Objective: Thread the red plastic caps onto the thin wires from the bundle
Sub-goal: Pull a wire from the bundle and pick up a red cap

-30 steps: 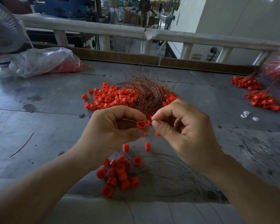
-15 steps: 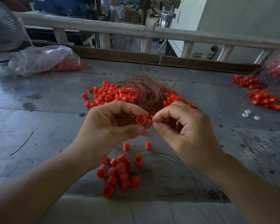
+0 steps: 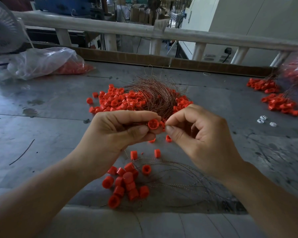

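Observation:
My left hand (image 3: 117, 134) pinches a red plastic cap (image 3: 152, 124) between thumb and forefinger, its open end turned toward me. Right beside it my right hand (image 3: 201, 138) pinches the tip of a thin wire against the cap; the wire itself is too fine to follow. Behind my hands a bundle of thin copper-coloured wires (image 3: 155, 95) lies across a heap of loose red caps (image 3: 117, 100). Below my hands sits a cluster of red caps (image 3: 126, 184) with thin wires (image 3: 179, 177) fanning off to the right.
The grey metal table (image 3: 50, 134) carries a clear plastic bag of red caps (image 3: 46, 63) at the back left, more red caps on wires (image 3: 279, 103) at the right, and small white clips (image 3: 263, 119). A cardboard strip and white railing (image 3: 127, 28) border the far edge.
The cap in my left hand has turned so its open end faces me. Both hands stay close together at the same spot.

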